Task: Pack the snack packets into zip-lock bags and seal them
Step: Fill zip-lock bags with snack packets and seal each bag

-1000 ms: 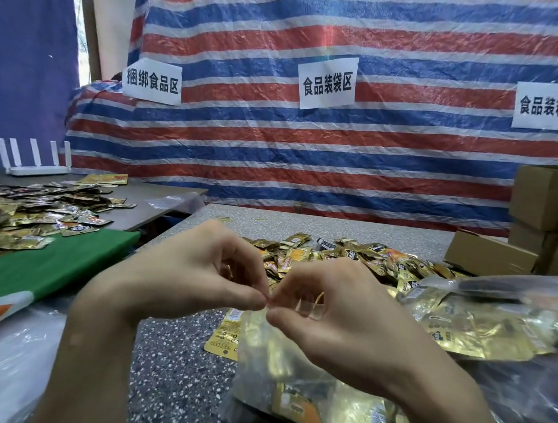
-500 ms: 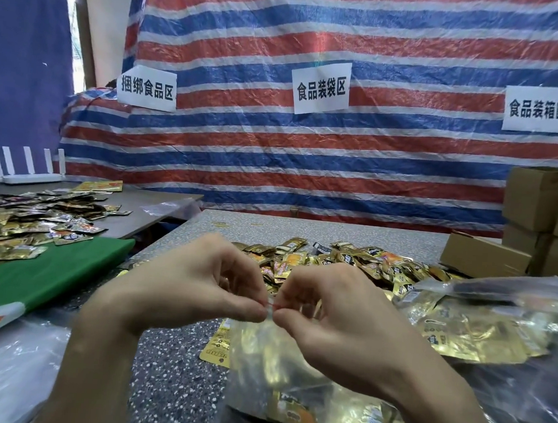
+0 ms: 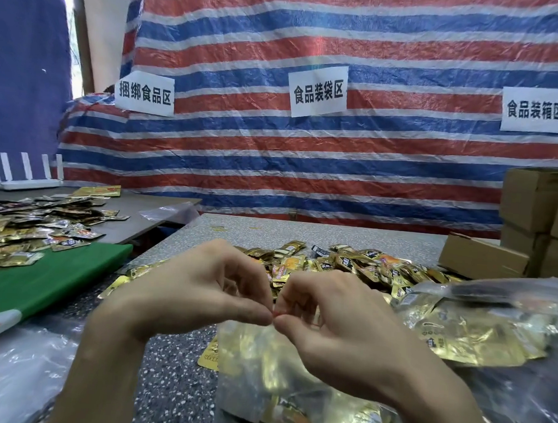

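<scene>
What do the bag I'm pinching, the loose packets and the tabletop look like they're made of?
Zip-lock bag: thin clear plastic film, glossy; gold contents show through its wrinkles. Snack packets: probably metallised foil laminate, shiny gold with sharp reflections. Tabletop: speckled grey, matte, perhaps stone-look laminate or terrazzo; cannot tell which.

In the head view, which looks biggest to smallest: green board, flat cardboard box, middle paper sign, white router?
1. green board
2. flat cardboard box
3. middle paper sign and white router look about alike, so I leave them unranked; the distances differ too.
</scene>
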The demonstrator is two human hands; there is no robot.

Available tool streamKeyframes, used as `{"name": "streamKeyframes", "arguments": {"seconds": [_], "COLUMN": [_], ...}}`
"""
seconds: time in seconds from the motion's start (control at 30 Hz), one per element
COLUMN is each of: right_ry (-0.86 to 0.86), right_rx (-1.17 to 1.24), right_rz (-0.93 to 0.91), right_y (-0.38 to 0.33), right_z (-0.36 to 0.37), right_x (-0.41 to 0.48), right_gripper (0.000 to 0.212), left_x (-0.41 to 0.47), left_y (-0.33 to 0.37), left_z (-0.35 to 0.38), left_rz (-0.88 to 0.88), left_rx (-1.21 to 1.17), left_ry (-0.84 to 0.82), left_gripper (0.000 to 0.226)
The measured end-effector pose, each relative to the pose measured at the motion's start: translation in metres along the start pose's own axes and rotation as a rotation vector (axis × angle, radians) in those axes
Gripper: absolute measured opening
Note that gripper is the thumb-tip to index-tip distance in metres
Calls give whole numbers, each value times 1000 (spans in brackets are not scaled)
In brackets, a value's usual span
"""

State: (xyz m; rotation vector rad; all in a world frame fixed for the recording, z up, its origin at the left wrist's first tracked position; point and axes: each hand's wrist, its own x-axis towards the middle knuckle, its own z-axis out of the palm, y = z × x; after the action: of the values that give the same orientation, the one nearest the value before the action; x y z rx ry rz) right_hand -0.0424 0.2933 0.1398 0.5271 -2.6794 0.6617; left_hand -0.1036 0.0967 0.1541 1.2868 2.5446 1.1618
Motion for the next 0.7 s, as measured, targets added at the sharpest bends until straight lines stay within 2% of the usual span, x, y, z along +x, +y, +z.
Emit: {"name": "streamKeyframes", "arguments": {"seconds": [0.17, 0.37, 0.57, 0.7], "right_ry": [-12, 1, -3, -18], "right_rx": [-4, -26, 34, 20], "right_rz": [11, 4, -6, 9], "right_y": [0, 2, 4, 9], "right_z": [-4, -5, -5, -7], "right_x": [0, 2, 2, 3], "right_gripper": [10, 8, 13, 13], "left_x": [3, 2, 2, 1], "left_y": [-1, 2, 4, 3], "left_z": [2, 3, 2, 2], "left_rz": [-32, -40, -59, -93], "left_rx": [105, -9, 88, 121], "left_ry": [46, 3, 12, 45], "left_gripper": [7, 11, 7, 14]}}
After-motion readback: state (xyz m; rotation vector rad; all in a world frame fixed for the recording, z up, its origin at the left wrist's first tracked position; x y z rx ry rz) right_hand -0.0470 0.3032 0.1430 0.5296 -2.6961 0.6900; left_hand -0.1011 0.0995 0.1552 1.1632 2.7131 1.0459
